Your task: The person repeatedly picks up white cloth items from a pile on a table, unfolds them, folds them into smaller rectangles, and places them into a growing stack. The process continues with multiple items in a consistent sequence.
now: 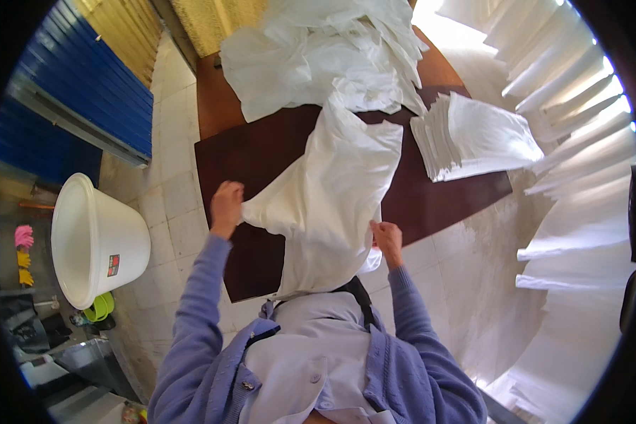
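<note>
A wrinkled white cloth [331,196] lies over the dark brown table [254,138], and its near end hangs by my waist. At the table's left side my left hand [227,208] pinches a drawn-out corner of it. My right hand [388,239] grips the cloth's right edge near the front. Between the two hands the fabric is loosely stretched and creased. Its far end touches a large heap of crumpled white cloths [323,63] at the back. To the right sits a stack of folded white cloths [477,138].
White cloths [577,222] hang in a row along the right side. A big white plastic tub [122,238] lies tipped on the tiled floor at left, near a green basin [102,307]. Pink and yellow gloves [24,236] hang beyond it. Blue corrugated panels [95,69] stand at upper left.
</note>
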Tool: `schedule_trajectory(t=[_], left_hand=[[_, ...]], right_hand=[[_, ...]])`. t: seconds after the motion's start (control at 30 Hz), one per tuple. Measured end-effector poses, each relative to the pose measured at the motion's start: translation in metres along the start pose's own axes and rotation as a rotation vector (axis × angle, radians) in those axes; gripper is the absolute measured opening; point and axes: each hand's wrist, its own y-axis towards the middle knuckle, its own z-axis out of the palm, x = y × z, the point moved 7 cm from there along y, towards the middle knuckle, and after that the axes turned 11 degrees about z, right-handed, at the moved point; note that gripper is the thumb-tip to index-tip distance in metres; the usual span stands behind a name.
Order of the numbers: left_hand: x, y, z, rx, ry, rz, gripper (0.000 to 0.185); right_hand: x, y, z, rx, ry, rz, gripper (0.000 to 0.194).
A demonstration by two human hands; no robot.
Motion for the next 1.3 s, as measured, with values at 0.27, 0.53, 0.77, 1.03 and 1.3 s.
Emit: schedule_trajectory(t=[0.27,0.53,0.77,1.03,1.3], left_hand=[[-0.026,0.057,0.176,0.479,0.070,-0.380,0.032],[0.019,0.088,-0.026,-0.158,-1.032,-0.428,0.009],[0.001,0.162,-0.202,-0.191,-0.889,-0.224,0.015],[-0.003,0.240,-0.275,-0.473,-1.181,0.193,0.020],[0.045,0.080,-0.207,-0.311,-1.509,-0.198,0.057]], right_hand=[[-0.014,0.017,0.030,0.052,0.479,-0.012,0.022],[0.017,-0.038,-0.177,-0.192,1.132,-0.405,0.015],[0.167,-0.055,-0.205,0.026,0.898,-0.566,0.015],[0.365,0.008,-0.253,0.270,0.923,-0.740,0.015],[0.333,-0.030,-0.241,0.200,0.758,-0.938,0.016]])
